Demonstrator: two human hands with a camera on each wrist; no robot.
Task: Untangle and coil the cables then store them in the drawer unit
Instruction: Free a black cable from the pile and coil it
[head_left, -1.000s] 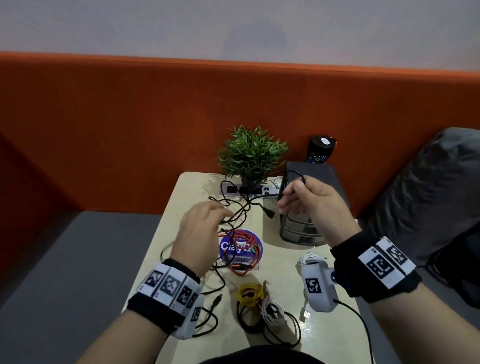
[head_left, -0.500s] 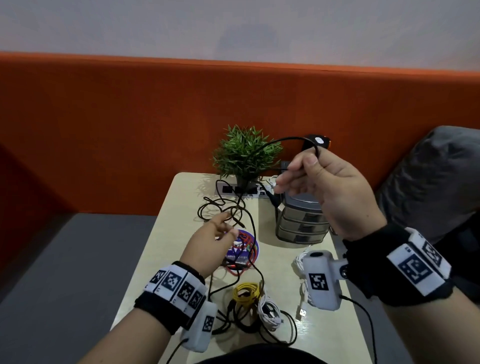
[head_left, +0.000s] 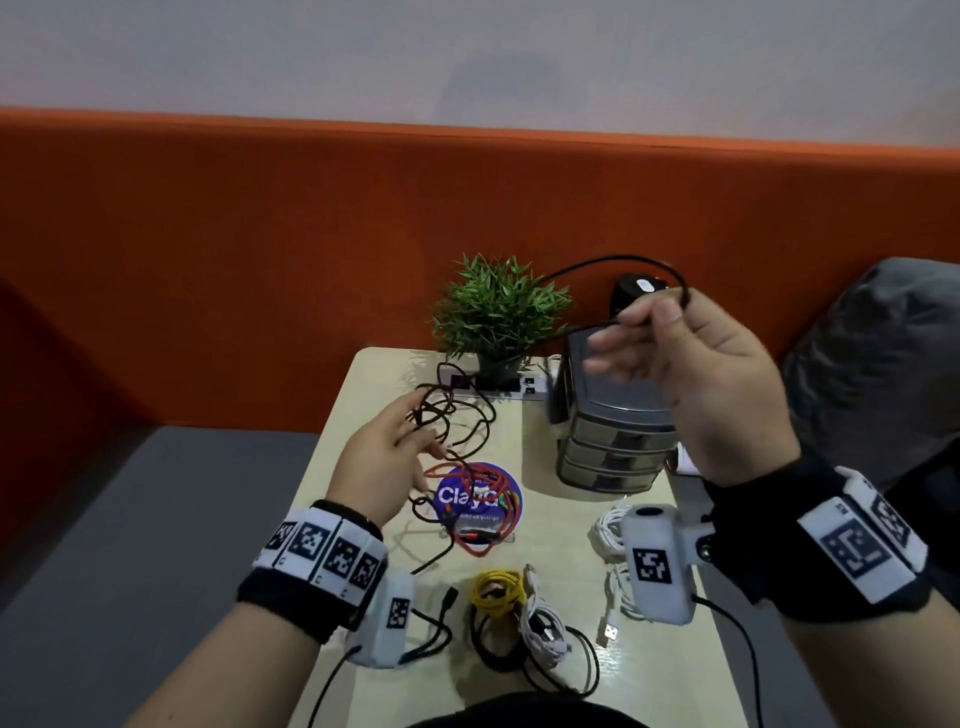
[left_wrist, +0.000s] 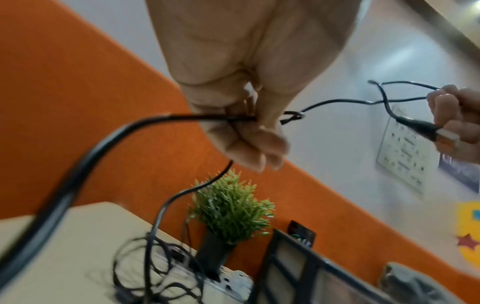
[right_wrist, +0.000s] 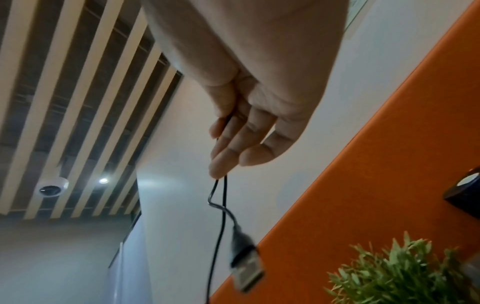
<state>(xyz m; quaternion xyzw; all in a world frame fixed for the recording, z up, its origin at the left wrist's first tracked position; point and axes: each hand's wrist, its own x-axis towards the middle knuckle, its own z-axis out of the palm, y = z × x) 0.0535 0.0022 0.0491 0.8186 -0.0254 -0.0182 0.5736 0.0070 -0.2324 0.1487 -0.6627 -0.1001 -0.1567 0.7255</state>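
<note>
Black wristbands (head_left: 311, 597), white coded tags (head_left: 862, 545), white wrist cameras (head_left: 655, 564).

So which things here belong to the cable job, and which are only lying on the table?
Belong to the job:
black cable, held by right hand and left hand
red cable
yellow cable
white cables
drawer unit

Only lying about:
potted plant
power strip
round sticker
black can
</note>
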